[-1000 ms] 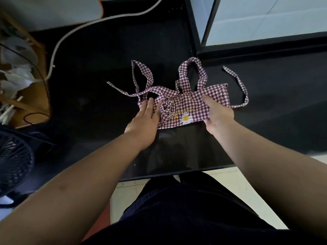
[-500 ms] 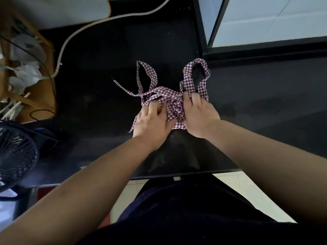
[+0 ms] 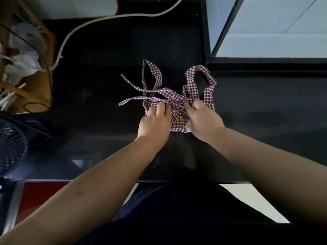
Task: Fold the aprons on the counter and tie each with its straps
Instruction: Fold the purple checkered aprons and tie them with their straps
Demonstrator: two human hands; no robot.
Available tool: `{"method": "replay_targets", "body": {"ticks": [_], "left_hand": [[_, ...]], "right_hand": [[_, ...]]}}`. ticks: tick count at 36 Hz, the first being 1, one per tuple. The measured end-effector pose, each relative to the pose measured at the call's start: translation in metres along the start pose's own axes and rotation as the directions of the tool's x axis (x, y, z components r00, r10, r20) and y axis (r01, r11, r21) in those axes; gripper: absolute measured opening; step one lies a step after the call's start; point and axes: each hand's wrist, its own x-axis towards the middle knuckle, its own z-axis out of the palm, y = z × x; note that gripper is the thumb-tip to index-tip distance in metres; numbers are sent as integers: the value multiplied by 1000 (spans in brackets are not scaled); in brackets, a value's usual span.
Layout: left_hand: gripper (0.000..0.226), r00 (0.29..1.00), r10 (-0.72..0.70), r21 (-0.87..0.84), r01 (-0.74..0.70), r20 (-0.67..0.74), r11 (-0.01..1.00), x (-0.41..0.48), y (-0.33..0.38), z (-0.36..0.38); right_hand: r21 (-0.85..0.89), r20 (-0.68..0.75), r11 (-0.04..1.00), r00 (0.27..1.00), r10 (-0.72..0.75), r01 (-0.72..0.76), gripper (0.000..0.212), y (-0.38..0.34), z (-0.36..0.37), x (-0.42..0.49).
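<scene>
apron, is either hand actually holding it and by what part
The right hand pinches the apron where a strap crosses the top of the folded bundle. The left hand only presses flat on its left side.

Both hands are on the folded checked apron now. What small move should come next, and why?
Probably wrap the loose strap around the bundle: the apron lies folded small under the left hand, the right hand grips its top, straps untied.

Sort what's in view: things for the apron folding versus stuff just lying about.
For the job: checked apron, straps, left hand, right hand, counter.
Lying about: fan, white cable, wooden rack.
</scene>
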Motion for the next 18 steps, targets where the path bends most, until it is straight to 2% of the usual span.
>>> {"method": "replay_targets", "body": {"ticks": [2,5,7,9,11,15,18], "left_hand": [[61,1000,15,-25,-14,18,1000,5,-1,-4],[51,997,26,-240,-6,78,971,9,-6,-8],[61,987,-7,-413,75,162,908,13,-5,-10],[55,978,-77,-545,172,192,821,19,-2,-13],[37,977,-140,-591,207,158,779,22,2,-13],[26,971,-230,-735,198,59,648,25,4,-8],[14,961,-275,-814,130,-38,566,25,4,-1]], "right_hand": [[58,43,998,999,-15,12,61,2,-2,5],[258,51,966,999,-20,6,43,6,-5,12],[343,12,939,1000,-8,3,28,6,-7,17],[377,2,926,1000,5,-6,22,8,-8,20],[468,35,883,999,17,-31,25,9,-12,20],[709,144,691,988,51,-139,23,16,-24,15],[711,162,691,987,20,-130,21,19,-25,12]]}}
